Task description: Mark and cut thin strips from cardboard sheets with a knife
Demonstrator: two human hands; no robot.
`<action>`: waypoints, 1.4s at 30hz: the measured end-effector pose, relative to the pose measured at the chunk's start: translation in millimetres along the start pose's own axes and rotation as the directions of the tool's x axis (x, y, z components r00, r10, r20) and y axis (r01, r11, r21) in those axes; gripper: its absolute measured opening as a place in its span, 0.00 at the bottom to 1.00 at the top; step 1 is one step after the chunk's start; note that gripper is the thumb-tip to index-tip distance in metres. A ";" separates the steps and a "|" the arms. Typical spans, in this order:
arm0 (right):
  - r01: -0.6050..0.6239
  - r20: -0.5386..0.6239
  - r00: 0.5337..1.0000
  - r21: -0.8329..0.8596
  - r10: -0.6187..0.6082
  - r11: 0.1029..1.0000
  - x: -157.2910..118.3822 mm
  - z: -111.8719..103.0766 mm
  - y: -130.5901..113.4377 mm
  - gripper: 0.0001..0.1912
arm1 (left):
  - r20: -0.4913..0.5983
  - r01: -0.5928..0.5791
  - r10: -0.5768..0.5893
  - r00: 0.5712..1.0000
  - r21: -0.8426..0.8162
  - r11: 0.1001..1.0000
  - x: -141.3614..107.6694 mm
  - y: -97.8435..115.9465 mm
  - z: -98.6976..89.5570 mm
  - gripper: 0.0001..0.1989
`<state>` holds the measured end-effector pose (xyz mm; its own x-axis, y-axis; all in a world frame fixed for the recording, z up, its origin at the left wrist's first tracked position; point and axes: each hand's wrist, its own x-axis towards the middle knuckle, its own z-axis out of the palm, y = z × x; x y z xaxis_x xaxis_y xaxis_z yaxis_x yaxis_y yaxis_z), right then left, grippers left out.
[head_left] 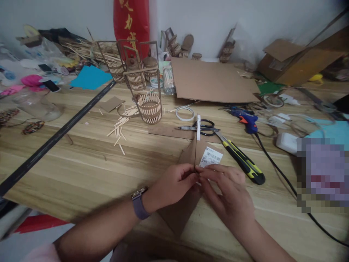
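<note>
My left hand (178, 185), with a watch (139, 203) on its wrist, pinches a piece of brown cardboard (188, 154) near its middle. My right hand (229, 193) closes on the same cardboard from the other side, its fingertips meeting the left ones along a dark edge or crease. A printed white label (211, 156) shows on the cardboard's right side, and a white strip (198, 127) marks its far end. Just past it lie black-handled scissors (205, 127). To the right rests a yellow and black utility knife (244, 162). My fingers hide the exact grip.
A small stick basket (149, 108) with a tall handle stands left of centre, beside loose wooden sticks (120, 125). Behind lies a large cardboard sheet (215, 80). A tape roll (185, 113), a blue glue gun (249, 122) with its cord, and a glass jar (36, 105) are around.
</note>
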<state>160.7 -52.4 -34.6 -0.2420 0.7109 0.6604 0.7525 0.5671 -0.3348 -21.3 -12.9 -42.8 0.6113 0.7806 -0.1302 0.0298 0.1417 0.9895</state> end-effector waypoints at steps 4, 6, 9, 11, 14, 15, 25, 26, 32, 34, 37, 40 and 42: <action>0.040 0.010 0.999 -0.027 -0.039 0.999 -1.8 2.3 -0.9 0.07 | 0.034 0.080 -0.076 0.997 -0.120 0.990 1.0 -2.4 3.0 0.20; 0.011 0.015 1.000 -0.026 -0.011 1.000 -1.7 2.3 0.0 0.05 | 0.035 0.098 -0.095 0.995 -0.102 0.990 0.5 -1.8 3.1 0.18; -0.061 0.033 0.998 -0.006 0.061 0.998 0.6 0.1 1.3 0.04 | 0.034 0.103 -0.101 0.994 -0.061 0.993 -1.0 -0.1 2.8 0.14; -0.084 0.045 0.996 0.015 0.084 0.996 2.9 -2.3 1.1 0.04 | 0.039 0.099 -0.097 0.995 -0.056 0.994 -2.2 0.9 3.2 0.12; -0.152 0.033 0.988 0.060 0.150 0.987 4.4 -5.1 0.1 0.05 | 0.040 0.077 -0.076 0.996 -0.030 0.997 -3.8 2.3 4.2 0.11; -0.193 0.032 0.981 0.075 0.191 0.978 3.8 -5.6 0.0 0.06 | 0.041 0.074 -0.073 0.996 -0.013 0.997 -4.2 3.0 4.4 0.11; -0.571 0.199 0.807 0.501 0.556 0.651 6.4 -3.4 4.1 0.14 | 0.112 -0.178 0.145 0.983 0.409 0.895 -4.8 6.3 -3.7 0.11; -0.574 0.196 0.799 0.530 0.569 0.624 8.4 -3.3 3.6 0.15 | 0.128 -0.221 0.183 0.975 0.444 0.868 -4.8 6.0 -4.2 0.11; -0.517 0.090 0.838 0.445 0.538 0.731 2.0 2.0 -0.9 0.11 | 0.063 -0.073 0.058 0.996 0.268 0.961 -4.4 4.4 -2.1 0.16; -0.486 0.078 0.869 0.326 0.489 0.811 -2.1 5.0 -1.7 0.09 | 0.048 -0.017 0.010 0.999 0.141 0.990 -3.1 1.2 -1.5 0.21; -0.406 0.056 0.912 0.286 0.407 0.868 -1.7 5.6 -2.7 0.05 | 0.043 0.015 -0.015 0.999 0.005 1.000 -0.2 -4.4 -1.7 0.22; -0.312 0.007 0.942 0.387 0.336 0.867 -0.6 -7.1 -6.5 0.05 | 0.024 0.034 -0.034 0.999 -0.032 0.999 2.7 -7.3 -2.6 0.22; -0.279 0.055 0.957 0.428 0.284 0.860 -7.1 -24.4 -11.9 0.10 | 0.019 0.065 -0.064 0.998 -0.050 0.997 4.1 -7.4 -2.7 0.22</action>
<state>168.4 -74.3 -18.9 -0.0517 0.8643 0.5003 0.4522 0.4669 -0.7599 -21.2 -9.1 -50.8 0.6232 0.7581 -0.1922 0.0302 0.2222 0.9745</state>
